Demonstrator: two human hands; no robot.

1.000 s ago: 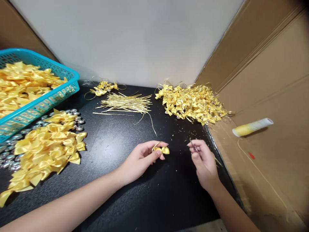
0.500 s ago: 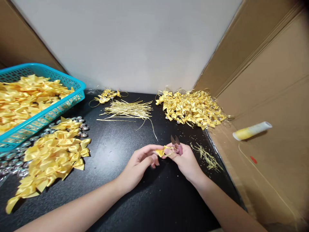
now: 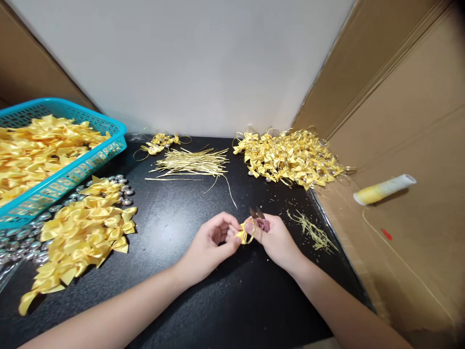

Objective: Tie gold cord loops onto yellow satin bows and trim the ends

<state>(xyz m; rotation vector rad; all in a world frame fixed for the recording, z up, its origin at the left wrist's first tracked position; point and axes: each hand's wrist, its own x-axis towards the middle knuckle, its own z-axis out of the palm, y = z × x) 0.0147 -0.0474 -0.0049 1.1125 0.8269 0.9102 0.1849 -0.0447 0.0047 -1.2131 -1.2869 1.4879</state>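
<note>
My left hand [image 3: 214, 242] pinches a yellow ribbon bow [image 3: 242, 236] between thumb and fingers, above the black table. A gold cord loop [image 3: 250, 233] runs from the bow to my right hand [image 3: 274, 240], whose thumb and forefinger close on it. Tucked in the same right hand is a small pair of thread snips [image 3: 258, 218], its dark blades pointing up and away and a pinkish handle partly hidden by the fingers. Beyond the hands lies a bundle of gold cord pieces [image 3: 192, 161].
A blue basket [image 3: 119, 133] of yellow bows stands at the left. Beside it lie loose bows [image 3: 80, 228] and silvery beads [image 3: 22, 240]. Looped bows [image 3: 290, 157] are heaped at the back right, with cord trimmings [image 3: 312, 232] nearer. Cardboard [image 3: 407, 121] walls the right side.
The bow has turned in my fingers, and its cord now shows as a round loop. My left fingers have shifted their hold; the snips stay in my right hand.
</note>
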